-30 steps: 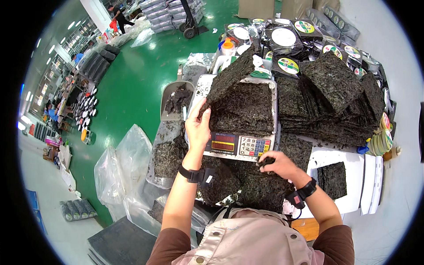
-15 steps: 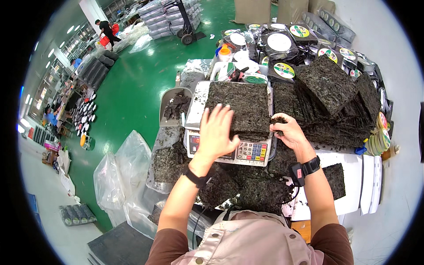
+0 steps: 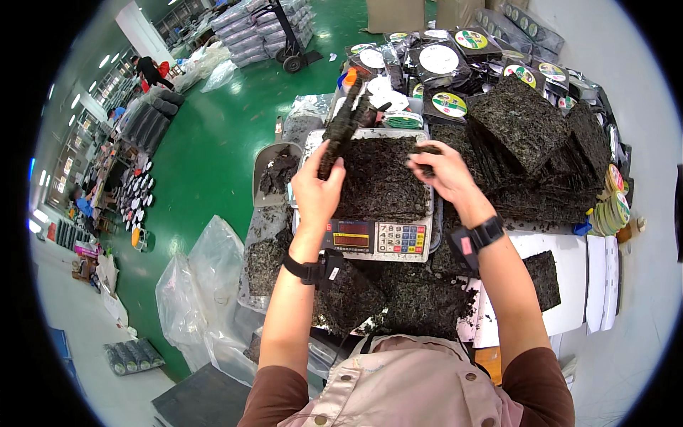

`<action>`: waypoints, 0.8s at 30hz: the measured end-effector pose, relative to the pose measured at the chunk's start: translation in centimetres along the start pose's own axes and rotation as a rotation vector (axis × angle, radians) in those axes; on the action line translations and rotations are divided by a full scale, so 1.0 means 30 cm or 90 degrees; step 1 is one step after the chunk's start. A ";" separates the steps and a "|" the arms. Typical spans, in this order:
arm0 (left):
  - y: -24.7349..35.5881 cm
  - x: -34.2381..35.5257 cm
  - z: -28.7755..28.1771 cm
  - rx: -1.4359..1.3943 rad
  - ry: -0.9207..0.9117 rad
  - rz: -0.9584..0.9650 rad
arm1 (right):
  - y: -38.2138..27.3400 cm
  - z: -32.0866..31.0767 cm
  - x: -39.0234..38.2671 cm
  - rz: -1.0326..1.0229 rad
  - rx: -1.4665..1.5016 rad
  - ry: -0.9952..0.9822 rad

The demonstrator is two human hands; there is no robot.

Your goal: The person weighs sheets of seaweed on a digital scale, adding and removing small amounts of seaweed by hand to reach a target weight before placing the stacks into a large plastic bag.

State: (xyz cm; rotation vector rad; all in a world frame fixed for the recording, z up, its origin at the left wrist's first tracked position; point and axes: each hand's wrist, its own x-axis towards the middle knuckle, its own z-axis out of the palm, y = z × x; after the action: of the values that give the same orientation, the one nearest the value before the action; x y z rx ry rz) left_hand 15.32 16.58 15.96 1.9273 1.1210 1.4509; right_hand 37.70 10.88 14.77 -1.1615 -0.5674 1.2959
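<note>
Our left hand (image 3: 318, 191) grips a bundle of dark sheets (image 3: 341, 124), thumb and fingers closed on its lower end; the bundle is tilted up, seen nearly edge-on, slightly blurred. Our right hand (image 3: 442, 171) has its fingers curled round a small dark wad (image 3: 427, 158), over the right side of the sheet stack (image 3: 384, 178); can't tell if it touches. That stack lies flat on the scale (image 3: 403, 239), mid-table, keypad side toward us. Loose dark sheets (image 3: 427, 306) cover the near edge of the table (image 3: 569, 285). Toward its left edge we see a grey dustpan (image 3: 259, 174) with dark scraps (image 3: 279, 171). Right of the scale, taller piles (image 3: 518, 132) sit, top sheets askew; a small pile (image 3: 543, 279) lies near the near right corner. Toward the far edge, round-labelled packs (image 3: 449, 104) are heaped. Off the left edge, a clear plastic bag (image 3: 188, 292); beyond, green floor (image 3: 213, 156) and a hand truck (image 3: 293, 57).
</note>
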 end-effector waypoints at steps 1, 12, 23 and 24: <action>-0.004 0.009 -0.005 -0.027 0.010 0.004 | -0.001 0.040 0.018 0.035 -0.018 -0.038; -0.004 -0.002 -0.001 -0.003 -0.022 0.016 | -0.028 0.133 0.094 -0.008 -0.300 -0.013; -0.036 -0.042 0.060 0.114 -0.080 0.123 | 0.012 0.020 0.066 -0.191 -0.158 0.187; -0.026 -0.050 0.079 0.139 -0.097 0.158 | 0.029 -0.008 0.068 -0.214 -0.155 0.219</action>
State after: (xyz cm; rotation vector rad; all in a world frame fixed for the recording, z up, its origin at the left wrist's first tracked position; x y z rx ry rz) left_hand 17.14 15.99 13.78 2.3573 1.0349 1.3199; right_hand 38.05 12.60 13.37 -1.3862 -0.6427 0.7340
